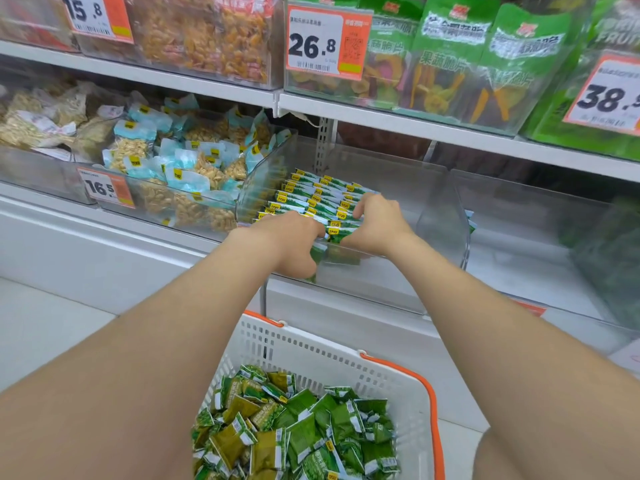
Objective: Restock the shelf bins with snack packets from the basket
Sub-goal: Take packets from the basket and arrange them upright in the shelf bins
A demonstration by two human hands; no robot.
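Observation:
A clear shelf bin (433, 202) holds neat rows of small green snack packets (311, 192) with yellow labels. Both my hands reach over its front edge. My left hand (294, 240) grips the left end of the front row of packets, fingers curled down behind the bin's front wall. My right hand (375, 223) holds the right end of the same row, fingers curled over the packets. Below, a white basket (398, 386) with orange handles holds several loose green packets (298, 431).
Left of this bin, another clear bin (194, 206) holds pale blue nut packets, tagged 16.5. The bin to the right (519, 230) looks nearly bare. The upper shelf (398, 119) carries green fruit-crisp bags and price tags. A white cabinet front runs below.

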